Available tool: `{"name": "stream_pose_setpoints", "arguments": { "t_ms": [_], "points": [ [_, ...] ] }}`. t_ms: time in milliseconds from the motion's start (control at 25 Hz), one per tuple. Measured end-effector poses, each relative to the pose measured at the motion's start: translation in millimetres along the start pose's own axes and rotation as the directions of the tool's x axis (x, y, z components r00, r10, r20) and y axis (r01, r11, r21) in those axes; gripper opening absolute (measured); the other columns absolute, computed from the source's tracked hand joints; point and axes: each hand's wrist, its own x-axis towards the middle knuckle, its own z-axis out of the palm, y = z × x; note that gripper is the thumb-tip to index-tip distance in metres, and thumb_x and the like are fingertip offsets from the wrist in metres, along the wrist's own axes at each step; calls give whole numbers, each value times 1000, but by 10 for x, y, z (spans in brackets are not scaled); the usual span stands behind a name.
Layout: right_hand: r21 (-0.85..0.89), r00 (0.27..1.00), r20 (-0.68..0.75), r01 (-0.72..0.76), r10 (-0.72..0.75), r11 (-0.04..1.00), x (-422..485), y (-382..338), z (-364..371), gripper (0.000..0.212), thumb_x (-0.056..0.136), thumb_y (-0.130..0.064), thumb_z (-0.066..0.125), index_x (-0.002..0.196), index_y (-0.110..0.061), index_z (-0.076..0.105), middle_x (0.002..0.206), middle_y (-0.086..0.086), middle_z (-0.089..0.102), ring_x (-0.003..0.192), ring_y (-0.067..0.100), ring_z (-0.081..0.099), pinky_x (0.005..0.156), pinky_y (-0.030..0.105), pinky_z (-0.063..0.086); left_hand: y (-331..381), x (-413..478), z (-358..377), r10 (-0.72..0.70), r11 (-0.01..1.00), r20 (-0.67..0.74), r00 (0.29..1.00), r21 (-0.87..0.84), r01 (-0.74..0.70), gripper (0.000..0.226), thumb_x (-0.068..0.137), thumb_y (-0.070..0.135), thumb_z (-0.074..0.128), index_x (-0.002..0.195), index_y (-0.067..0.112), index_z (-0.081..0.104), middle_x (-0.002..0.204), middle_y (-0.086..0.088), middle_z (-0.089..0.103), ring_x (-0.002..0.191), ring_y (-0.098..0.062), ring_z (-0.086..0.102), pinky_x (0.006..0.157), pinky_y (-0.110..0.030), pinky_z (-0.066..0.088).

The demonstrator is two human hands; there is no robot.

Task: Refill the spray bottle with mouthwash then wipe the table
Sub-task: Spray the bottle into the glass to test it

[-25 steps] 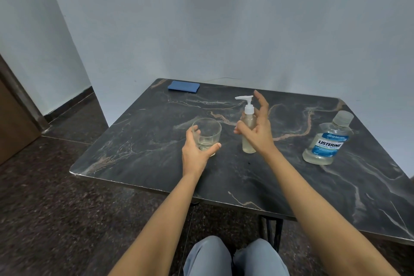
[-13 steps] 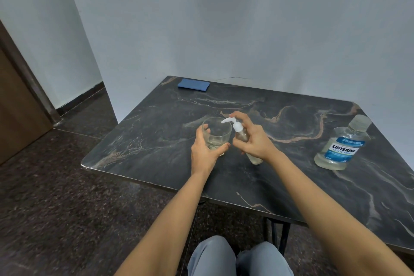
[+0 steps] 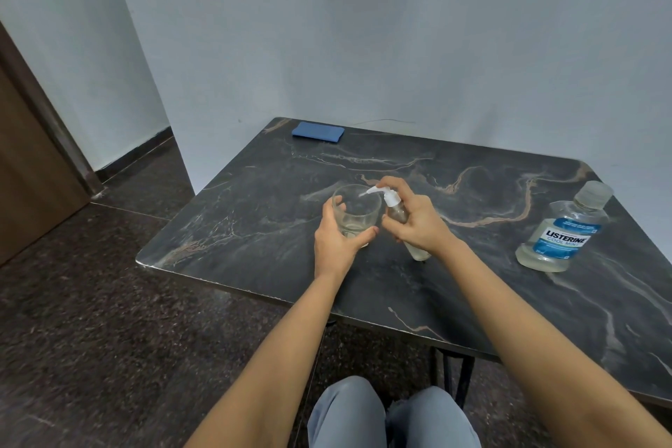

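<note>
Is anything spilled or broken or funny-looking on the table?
No spill or breakage shows. One thing is askew: the spray bottle leans in the right hand, its white nozzle over the rim of the glass that the left hand holds. The table edge nearest the person looks chipped.

Marble table: cloth, mouthwash bottle

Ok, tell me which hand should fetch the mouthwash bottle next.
The right hand, probably. The mouthwash bottle stands upright on the table's right side, nearer that hand, but it must first set down the tilted spray bottle. The left hand holds the glass, farther away.
</note>
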Motion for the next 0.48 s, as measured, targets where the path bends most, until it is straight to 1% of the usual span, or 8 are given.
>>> {"name": "stream_pose_setpoints", "arguments": {
  "t_ms": [40, 120, 200, 280, 360, 480],
  "points": [
    [-25, 1000, -5, 2, -2, 1000, -3, 2, -1, 52, 78, -13, 57, 121, -39, 42, 61, -9, 62, 46, 12, 58, 50, 33, 55, 0, 0, 0, -1, 1000, 0, 1000, 2, 1, 85, 58, 53, 82, 128, 43, 36, 131, 17, 53, 120, -6, 52, 100, -35, 46],
    [-67, 1000, -1, -4, 4, 998, -1, 1, 0, 49, 78, -12, 57, 119, -33, 43, 58, -6, 58, 47, 13, 55, 54, 39, 54, -4, 0, 1, -3, 1000, -2, 1000, -2, 3, 85, 58, 53, 82, 129, 42, 36, 131, 17, 52, 121, -6, 50, 101, -35, 46],
    [-76, 1000, 4, -8, 8, 997, 4, -10, -12, 52, 78, -10, 57, 123, -31, 42, 56, -2, 57, 48, 15, 55, 56, 42, 53, -8, -2, 5, -1, 1000, -2, 1000, -3, 1, 86, 58, 52, 82, 130, 40, 37, 132, 16, 52, 122, -7, 50, 102, -35, 45],
    [-72, 1000, 7, 5, -5, 997, 10, -31, -39, 59, 79, -10, 57, 130, -34, 40, 56, -2, 56, 50, 17, 55, 57, 40, 54, -6, -3, 5, 5, 1000, -3, 1000, 1, -5, 86, 58, 53, 82, 130, 41, 36, 132, 15, 52, 122, -7, 50, 102, -34, 45],
    [-71, 1000, 8, 26, -26, 997, 12, -41, -60, 63, 78, -11, 57, 134, -34, 39, 56, -6, 55, 50, 17, 55, 58, 39, 54, -2, -4, 4, 10, 1000, -3, 1000, 6, -10, 86, 58, 53, 82, 130, 41, 36, 132, 15, 52, 121, -8, 50, 101, -33, 45],
    [-88, 999, -10, 30, -31, 996, 10, -32, -40, 54, 77, -14, 56, 125, -31, 42, 57, -9, 55, 51, 14, 54, 58, 39, 53, -2, 0, -3, 12, 1000, 2, 1000, 3, -12, 87, 59, 51, 82, 132, 38, 36, 133, 14, 53, 120, -7, 51, 99, -30, 44]
  ]
}}
